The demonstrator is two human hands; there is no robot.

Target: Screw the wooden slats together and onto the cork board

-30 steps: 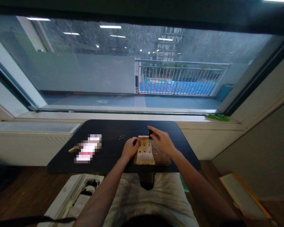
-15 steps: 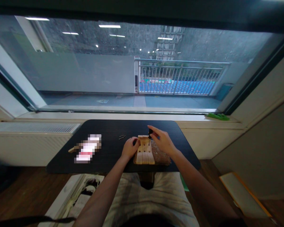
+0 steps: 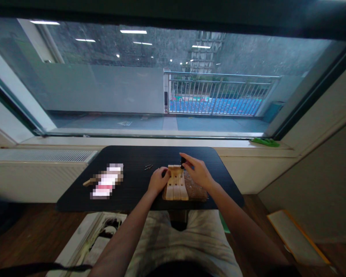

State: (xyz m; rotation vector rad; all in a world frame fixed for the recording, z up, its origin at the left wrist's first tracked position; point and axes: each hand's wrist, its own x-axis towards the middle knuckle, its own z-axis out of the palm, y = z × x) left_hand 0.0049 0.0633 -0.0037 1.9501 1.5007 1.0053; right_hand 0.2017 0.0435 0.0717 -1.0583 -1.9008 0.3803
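Resting on a brown pad at the near edge of the table, the wooden block is clasped on its left side by the curled left hand; the right hand pinches a small dark tool above its far-right corner.

The table top is black and matt, with a fine lined grain. On it the pale wooden block looks bare, smooth and unvarnished. The brown mat beside it is rough and speckled, like cork. The thin pins are grey metal. The small black piece is dull, and I cannot tell its material. The window pane is glossy glass, and the trousers are pale cloth.
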